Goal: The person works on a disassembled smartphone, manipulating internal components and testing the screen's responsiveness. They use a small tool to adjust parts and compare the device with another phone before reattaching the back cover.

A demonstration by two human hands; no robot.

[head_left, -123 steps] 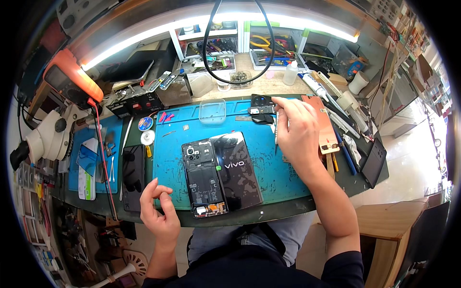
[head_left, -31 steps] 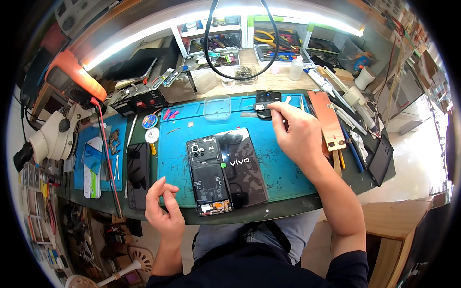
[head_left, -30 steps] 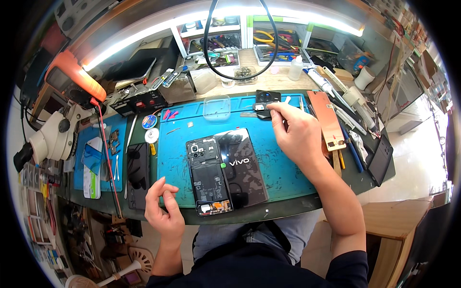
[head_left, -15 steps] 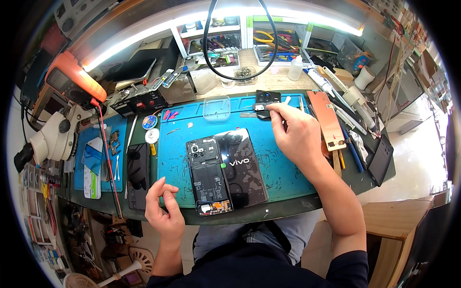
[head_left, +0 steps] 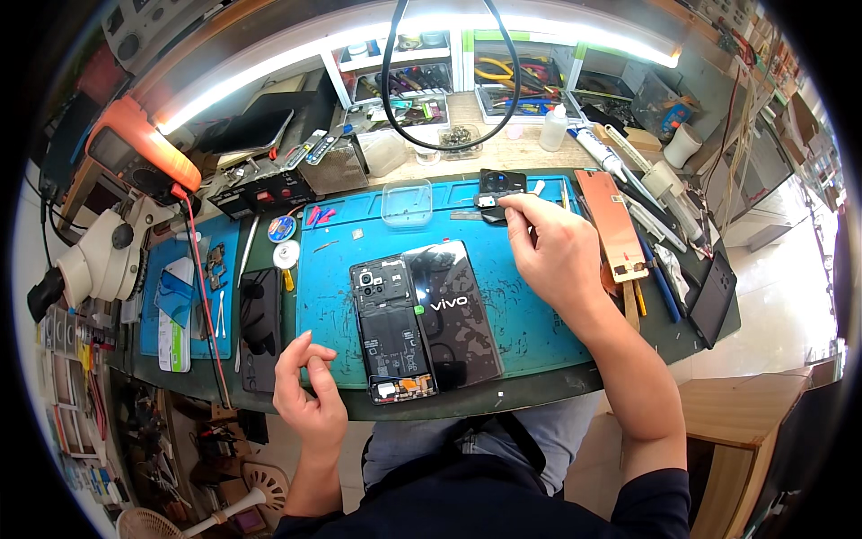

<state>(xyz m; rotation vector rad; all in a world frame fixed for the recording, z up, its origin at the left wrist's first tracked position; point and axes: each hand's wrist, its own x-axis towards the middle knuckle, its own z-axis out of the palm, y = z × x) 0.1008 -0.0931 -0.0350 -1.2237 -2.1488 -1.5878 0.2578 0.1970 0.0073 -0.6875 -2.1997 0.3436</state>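
Observation:
An opened smartphone (head_left: 391, 331) lies on the blue work mat (head_left: 539, 337), its battery and camera bared. Against its right side rests a glossy dark back cover (head_left: 453, 314). My left hand (head_left: 310, 386) hovers at the near edge of the mat, left of the phone, empty with its fingers loosely bent and apart. At the back of the mat, my right hand (head_left: 555, 242) pinches a black phone part (head_left: 490, 203) between thumb and forefinger. That part lies by a black camera piece (head_left: 503, 180); its gripped edge is partly hidden by my fingertips.
A clear plastic box (head_left: 407, 205) stands on the mat's back strip. Dark phones lie left (head_left: 260, 328) and right (head_left: 712, 301). A copper-coloured phone panel (head_left: 611, 220) rests right of the mat. An orange multimeter (head_left: 139, 148) and white microscope (head_left: 94, 247) stand left; a cable loop (head_left: 384, 81) hangs above.
Both hands keep almost the same place and pose. The view has shifted very slightly; nothing else visibly differs.

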